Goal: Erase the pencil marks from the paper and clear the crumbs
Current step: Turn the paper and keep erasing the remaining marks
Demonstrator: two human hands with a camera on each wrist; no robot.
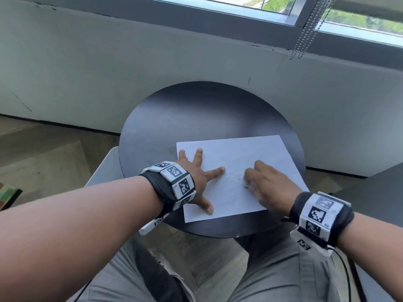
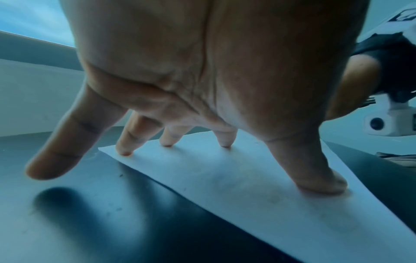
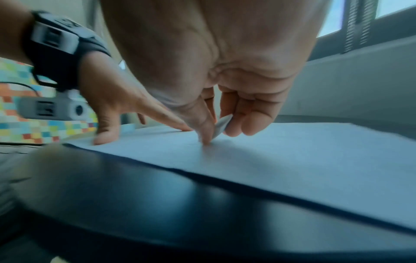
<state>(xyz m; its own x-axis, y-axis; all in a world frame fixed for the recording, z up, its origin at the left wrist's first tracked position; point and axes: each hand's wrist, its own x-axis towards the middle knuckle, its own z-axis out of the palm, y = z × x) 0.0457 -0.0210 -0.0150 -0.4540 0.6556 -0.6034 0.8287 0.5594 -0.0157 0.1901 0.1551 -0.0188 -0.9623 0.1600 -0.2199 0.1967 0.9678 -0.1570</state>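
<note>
A white sheet of paper point(image 1: 237, 162) lies on the near half of a round black table point(image 1: 196, 114); faint pencil marks show near its middle. My left hand point(image 1: 199, 173) is spread flat, fingertips point(image 2: 225, 142) and thumb pressing the paper's left part point(image 2: 247, 186), the little finger hanging over the bare table. My right hand point(image 1: 265, 182) hovers over the sheet's right middle, pinching a small white eraser point(image 3: 221, 127) between thumb and fingers, its tip down on the paper point(image 3: 292, 156). In the head view the eraser point(image 1: 249, 183) shows only as a blurred white patch under the fingers.
The table stands against a grey wall point(image 1: 130, 62) below a window, with a bead chain point(image 1: 305, 33) hanging at the right. A white chair edge point(image 1: 104, 168) is at the table's left. My knees sit under the near rim.
</note>
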